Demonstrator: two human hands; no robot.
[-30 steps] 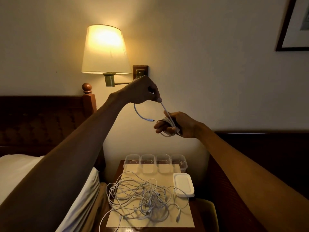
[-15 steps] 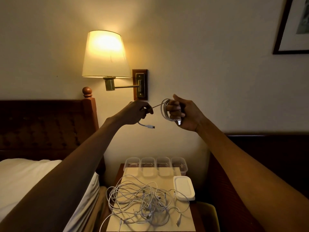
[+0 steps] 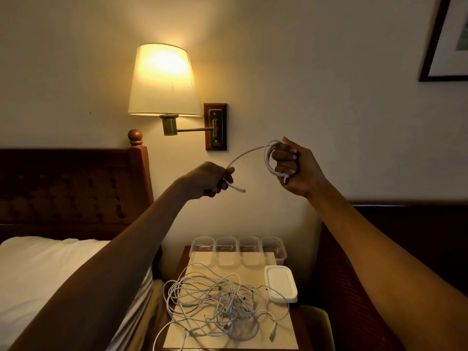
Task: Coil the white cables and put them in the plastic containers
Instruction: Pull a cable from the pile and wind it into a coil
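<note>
Head view. The right hand [image 3: 296, 168] is holding up a white cable [image 3: 269, 158] in front of the wall. Its fingers are curled into a fist, and several loops are sitting round them, with one plug hanging at the heel of the palm. The left hand [image 3: 207, 179] is pinching the same cable close to its free end. The fingertips are closed on the cord and the short tail with its plug [image 3: 240, 190] is poking out below and to the right. Between the hands a single span is arching in the air, slightly slack.

Below, a tangle of white cables [image 3: 222, 297] is lying on a pale sheet on the nightstand [image 3: 182, 257]. Four plastic containers [image 3: 203, 239] are standing in a row at its far edge. No cable is showing in them, though their far sides are dim. A stack of lids [image 3: 280, 283] is resting at the right, just beside the tangle.

Handling, as a judgement — the cord is light, thin and limp, with enough spring to loosen a coil once released, so the loops are best gripped as a bundle across all turns. The smooth jacket is likely to slide through a loose pinch. The plugs are the only stiff parts — sound places to take hold when drawing one cable from the tangle, where a pull at mid-length is likely to tighten the knots.
</note>
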